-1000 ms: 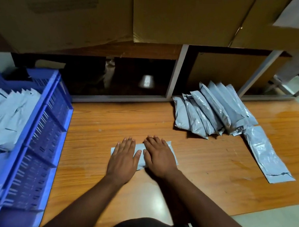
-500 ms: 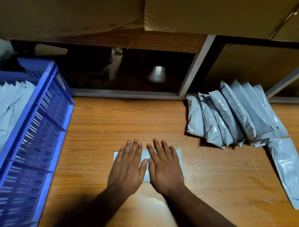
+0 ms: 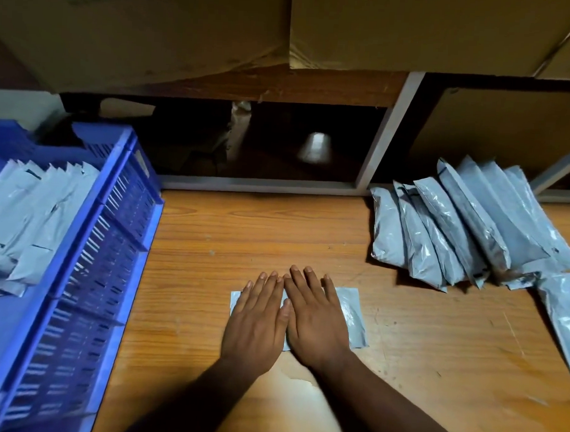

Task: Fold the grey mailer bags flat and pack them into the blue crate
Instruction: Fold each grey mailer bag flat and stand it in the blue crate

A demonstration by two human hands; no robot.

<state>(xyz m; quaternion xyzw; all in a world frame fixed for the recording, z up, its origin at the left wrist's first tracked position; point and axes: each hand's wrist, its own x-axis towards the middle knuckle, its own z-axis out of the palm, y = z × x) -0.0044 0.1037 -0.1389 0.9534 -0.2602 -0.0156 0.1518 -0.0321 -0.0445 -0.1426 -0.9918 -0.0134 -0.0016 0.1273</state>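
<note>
I am at the flattening step. A folded grey bag [image 3: 349, 316] lies on the wooden table [image 3: 243, 233] directly in front of me, and both my hands press it down. My left hand [image 3: 256, 322] lies flat, fingers straight and together, over the bag's left part. My right hand [image 3: 316, 321] lies flat beside it, fingers straight, over the middle; the two hands touch along their inner edges. Only the bag's right end and a sliver at its left edge show past my hands.

As I judge it, the next move calls for a grip on the pressed bag and a carry to the left, into the blue crate [image 3: 112, 241]. The fold may spring open once the pressure comes off, so the grip should hold the layers together.

The crate stands at the table's left edge and already holds a row of folded bags [image 3: 32, 218] standing on edge. A pile of unfolded bags [image 3: 466, 230] leans at the table's far right, well apart from my hands, with one more bag [image 3: 567, 313] lying flat near the right edge. Cardboard boxes [image 3: 416, 29] sit on the shelf above. Nothing lies between my hands and the crate, but its near wall stands high and the bag must be lifted over the rim.
</note>
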